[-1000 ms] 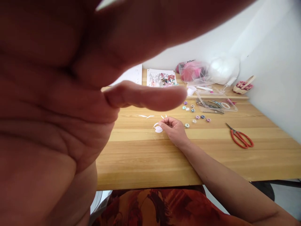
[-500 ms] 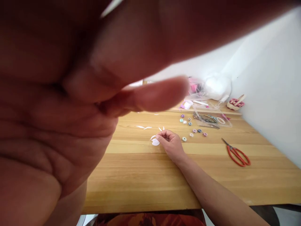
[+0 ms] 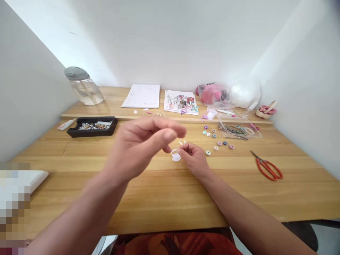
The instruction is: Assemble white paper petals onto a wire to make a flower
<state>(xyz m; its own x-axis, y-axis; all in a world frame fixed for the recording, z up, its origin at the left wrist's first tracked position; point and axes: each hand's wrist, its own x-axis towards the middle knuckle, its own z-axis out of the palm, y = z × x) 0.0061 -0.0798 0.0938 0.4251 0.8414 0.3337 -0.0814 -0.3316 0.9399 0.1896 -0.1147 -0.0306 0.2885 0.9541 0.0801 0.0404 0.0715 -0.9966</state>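
My right hand (image 3: 195,157) rests on the wooden table with thumb and fingers pinched on a white petal-shaped piece (image 3: 176,156). Part of that piece is hidden by the fingertips, and its material is too small to make out. Thin white pointed tips (image 3: 182,142) show just beyond the knuckles. Raised in front of the piece, my left hand (image 3: 148,141) is slightly blurred. Its fingers curve loosely, with a gap between thumb and forefinger and nothing visible in them.
Small thread bobbins (image 3: 219,143) lie right of my right hand, then red-handled scissors (image 3: 267,168). Behind stand a clear tool box (image 3: 240,131) and papers (image 3: 142,95). Leftward are a black bead tray (image 3: 91,134) and a clear bottle (image 3: 86,90).
My left hand has dropped away from right before the camera, where it covered much of the view, to above the table near my right hand. My right hand keeps its pinch in place.
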